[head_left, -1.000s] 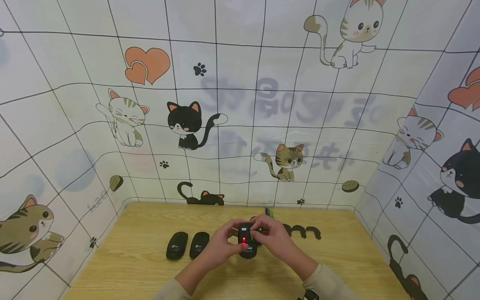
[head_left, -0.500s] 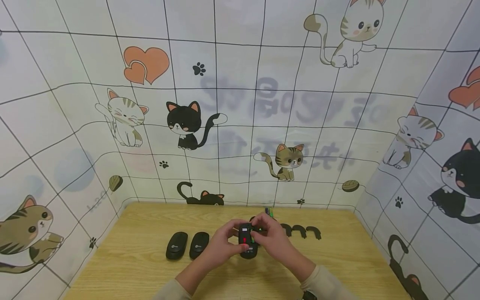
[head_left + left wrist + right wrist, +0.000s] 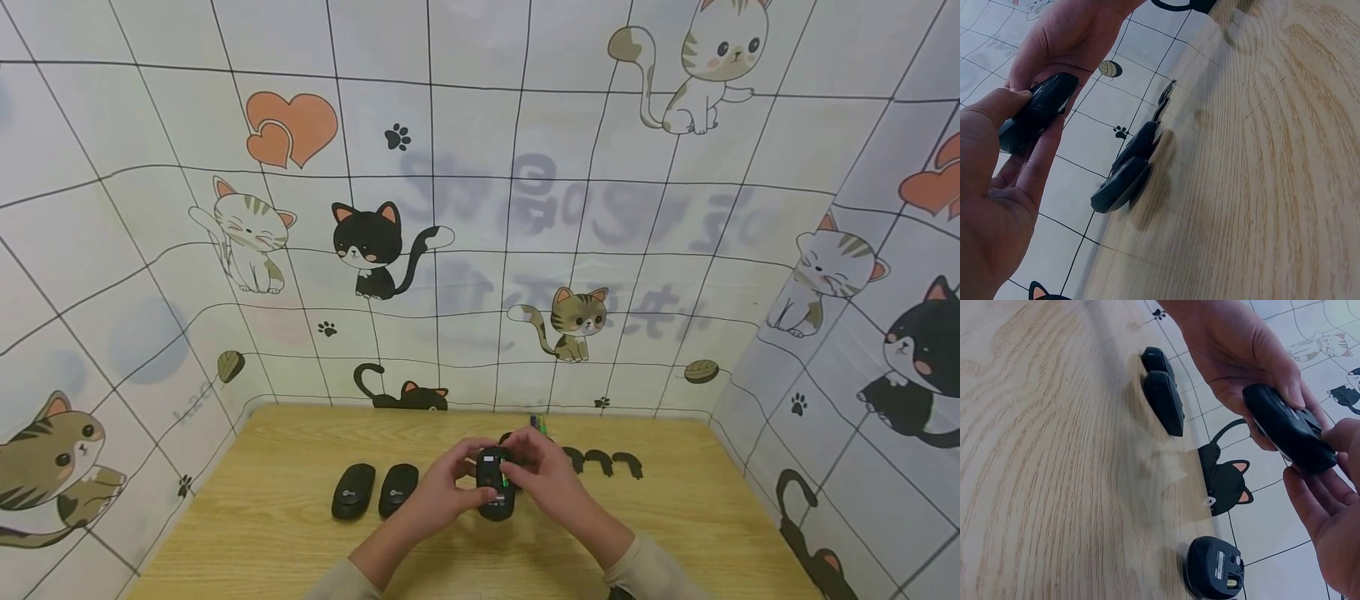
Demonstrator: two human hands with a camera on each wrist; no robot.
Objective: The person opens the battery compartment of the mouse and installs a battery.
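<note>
A black computer mouse (image 3: 491, 507) is held underside up above the middle of the table. My left hand (image 3: 450, 485) grips its left side, the thumb lying across the lower underside. My right hand (image 3: 553, 477) is at its right edge. In the right wrist view, the right thumb touches the open slot of the mouse (image 3: 1282, 428) and the fingers lie beneath it. Something green, like a battery (image 3: 506, 480), shows in the slot by the right thumb, partly hidden. Behind the hands, another mouse (image 3: 1207, 565) lies underside up with a yellowish battery (image 3: 1232, 582) in its compartment.
Two black mice, a left one (image 3: 354, 492) and a right one (image 3: 398, 490), lie upright on the wooden table (image 3: 247, 517). Arch-shaped black pieces (image 3: 627, 465) lie to the right. Blue and green battery-like sticks (image 3: 538, 422) are at the back. A cat-printed sheet (image 3: 472, 208) surrounds the table.
The red light on the mouse's underside, bright a second ago, has dimmed and gone out. More green shows beside my right thumb. Both hands stay almost in place.
</note>
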